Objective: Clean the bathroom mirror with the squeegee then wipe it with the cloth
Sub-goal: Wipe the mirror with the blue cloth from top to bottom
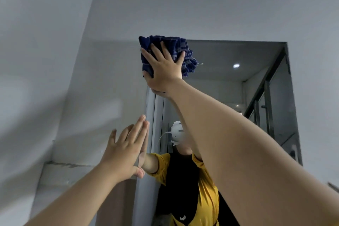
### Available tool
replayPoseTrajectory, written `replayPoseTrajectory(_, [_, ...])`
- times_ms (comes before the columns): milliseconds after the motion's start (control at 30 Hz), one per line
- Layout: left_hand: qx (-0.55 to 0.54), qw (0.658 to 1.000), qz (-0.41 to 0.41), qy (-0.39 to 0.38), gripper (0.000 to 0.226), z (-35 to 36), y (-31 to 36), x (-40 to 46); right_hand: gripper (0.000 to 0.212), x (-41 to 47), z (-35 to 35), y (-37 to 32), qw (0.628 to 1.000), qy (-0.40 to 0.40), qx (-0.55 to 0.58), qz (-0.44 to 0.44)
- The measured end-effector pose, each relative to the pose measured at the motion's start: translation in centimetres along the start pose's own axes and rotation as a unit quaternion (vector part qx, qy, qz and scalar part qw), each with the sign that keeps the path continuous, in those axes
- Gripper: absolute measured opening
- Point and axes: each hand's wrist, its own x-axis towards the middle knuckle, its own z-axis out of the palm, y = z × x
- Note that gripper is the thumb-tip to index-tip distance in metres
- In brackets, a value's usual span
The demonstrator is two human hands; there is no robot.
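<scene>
A dark blue checked cloth point(180, 51) is bunched under my right hand point(163, 69), which presses it flat against the top left corner of the mirror point(256, 82). My left hand point(126, 150) rests lower, palm flat and fingers together, against the mirror's left edge, touching its own reflection. The mirror reflects a person in a yellow shirt, a ceiling light and a glass door. No squeegee is in view.
Grey-white walls point(55, 60) surround the mirror on the left, above and on the right. A rough ledge point(67, 165) runs along the wall at lower left. The ceiling edge shows at the top.
</scene>
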Motion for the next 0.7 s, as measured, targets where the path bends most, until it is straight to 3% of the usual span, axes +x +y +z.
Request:
replayPoseTrajectory(267, [0.008, 0.999, 0.021, 0.024, 0.151, -0.5, 0.4, 0.1, 0.063, -5.3, 0.0, 2.1, 0.995, -0.004, -0.032, -0.095])
replayPoseTrajectory(367, [-0.011, 1.000, 0.021, 0.003, 0.148, -0.5, 0.2, 0.0, 0.064, -8.0, -0.7, 5.3, 0.996, -0.003, -0.035, -0.078])
replayPoseTrajectory(533, [0.021, 1.000, -0.002, 0.007, 0.162, -1.1, 1.1, 0.0, 0.063, -11.8, -2.9, 12.0, 0.997, -0.004, -0.065, -0.030])
replayPoseTrajectory(700, [0.072, 0.995, -0.043, -0.048, 0.142, -3.0, 0.6, 0.4, 0.061, -14.6, -4.6, 16.9, 0.996, 0.020, -0.070, 0.057])
